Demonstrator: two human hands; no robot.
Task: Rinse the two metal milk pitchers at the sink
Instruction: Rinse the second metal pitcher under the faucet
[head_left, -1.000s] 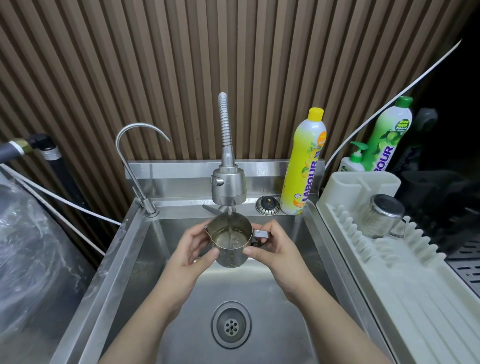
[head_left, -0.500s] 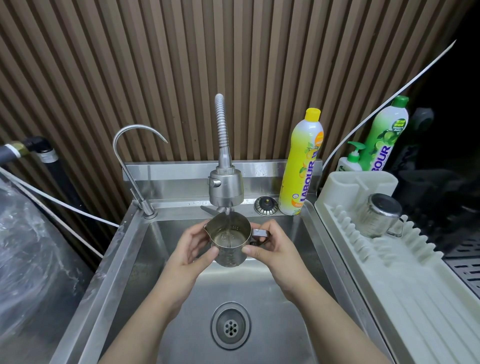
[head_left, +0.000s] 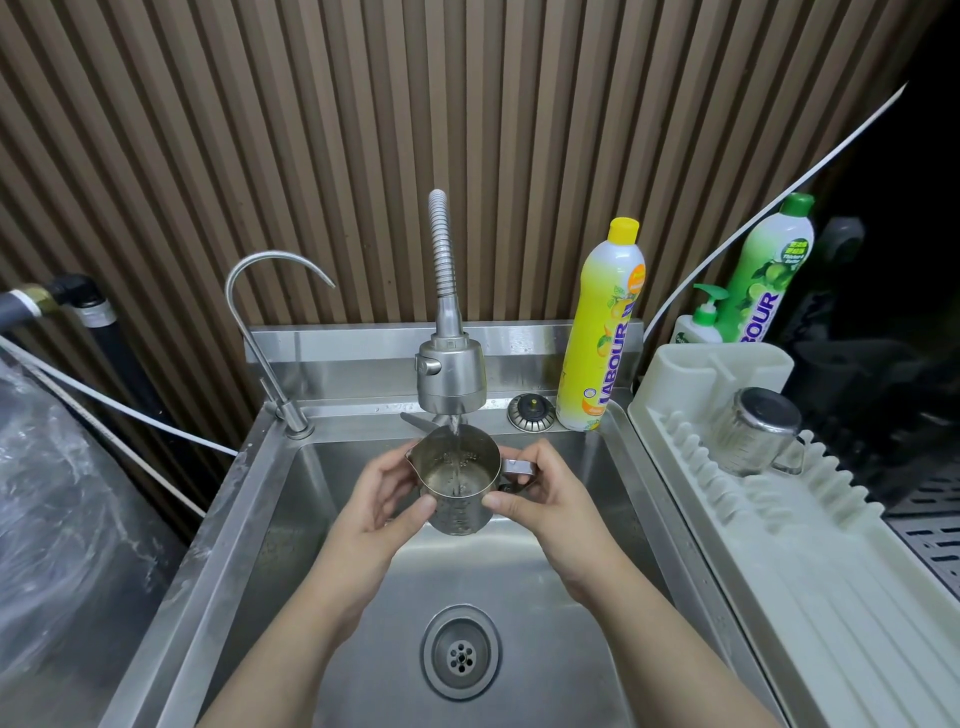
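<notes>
Pitcher (head_left: 458, 512) unmoved, two hands (head_left: 382, 501) (head_left: 553, 501), second pitcher (head_left: 753, 439) racked

The tall yellow plastic dish-soap bottle (head_left: 605, 332) on the back ledge of the steel sink (head_left: 353, 366) carries the brand LABOUR in blue capitals running up its side. An orange badge above the name is too small to read. The green plastic bottle (head_left: 763, 280) shows only BOUR in the same blue lettering, its start hidden behind a small white pump bottle (head_left: 698, 325). The white print on its green badge is too small to read. Scale marks on the open steel milk pitcher (head_left: 460, 512) and the upturned steel milk pitcher (head_left: 756, 434) cannot be read.
</notes>
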